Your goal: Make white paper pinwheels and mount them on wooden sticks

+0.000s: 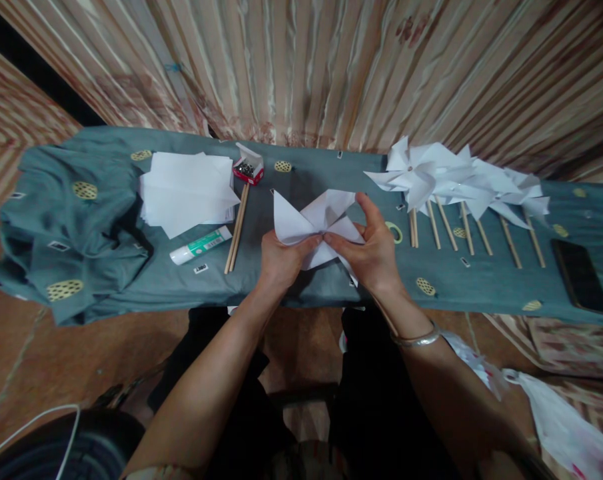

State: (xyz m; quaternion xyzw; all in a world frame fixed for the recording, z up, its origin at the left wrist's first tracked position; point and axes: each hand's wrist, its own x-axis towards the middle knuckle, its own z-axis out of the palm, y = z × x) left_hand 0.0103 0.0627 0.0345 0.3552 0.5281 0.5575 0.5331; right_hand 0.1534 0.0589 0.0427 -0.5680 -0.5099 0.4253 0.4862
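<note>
Between both hands is a white paper pinwheel (326, 210), its folded blades fanned out above the cloth. My left hand (284, 259) grips it from the left, thumb pressed at the centre. From the right, my right hand (374, 247) pinches it, thumb also at the centre and index finger raised along a blade's edge. Fingers behind the paper are hidden. I cannot make out a stick on this pinwheel. Left of it, several wooden sticks (237, 230) lie near a small red-and-white box (249, 168) of metal pins.
A stack of white paper (188, 190) and a glue stick (201, 245) lie on the left. Several pinwheels on sticks (451, 175) are piled at the right, near a greenish ring (394, 233) and a dark phone (581, 275). A green cloth (301, 293) covers the narrow table.
</note>
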